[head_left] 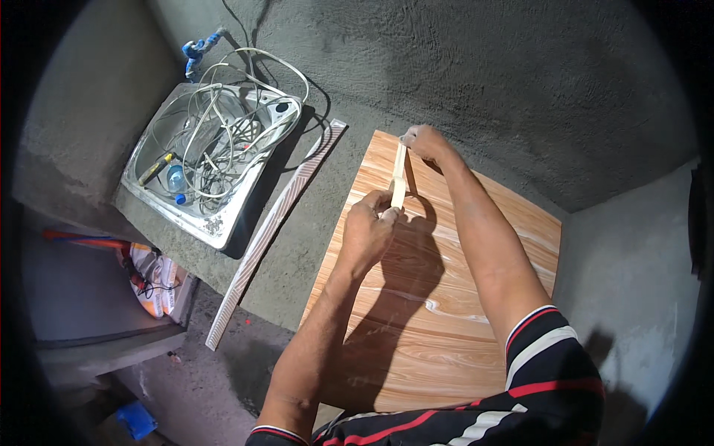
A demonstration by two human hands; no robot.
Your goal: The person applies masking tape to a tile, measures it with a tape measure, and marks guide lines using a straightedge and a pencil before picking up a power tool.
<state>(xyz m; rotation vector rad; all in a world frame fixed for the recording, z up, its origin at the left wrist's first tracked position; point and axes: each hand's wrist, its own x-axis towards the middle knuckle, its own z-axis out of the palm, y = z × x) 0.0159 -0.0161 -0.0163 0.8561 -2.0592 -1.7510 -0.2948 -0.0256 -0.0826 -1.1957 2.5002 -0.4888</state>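
A wood-patterned panel [461, 297] with orange-brown streaks lies on the concrete counter in front of me. A narrow, pale yellow strip [399, 167] runs over its far left part, with a wider band around its middle. My left hand [366, 229] is closed on the strip's near end, thumb and fingers pinching it. At the far end, by the panel's back edge, my right hand [428, 143] is closed with the strip running into its fingertips. The exact kind of strip cannot be made out. Both forearms reach over the panel and cast dark shadows.
A white sink [232, 223] at the left holds tangled cables [216, 141], a yellow-and-black tool [155, 169] and a clear bottle [175, 178]. A long striped trim [279, 215] lies between sink and panel. Rough grey walls [476, 89] stand behind and right. A blue faucet [199, 52] juts out.
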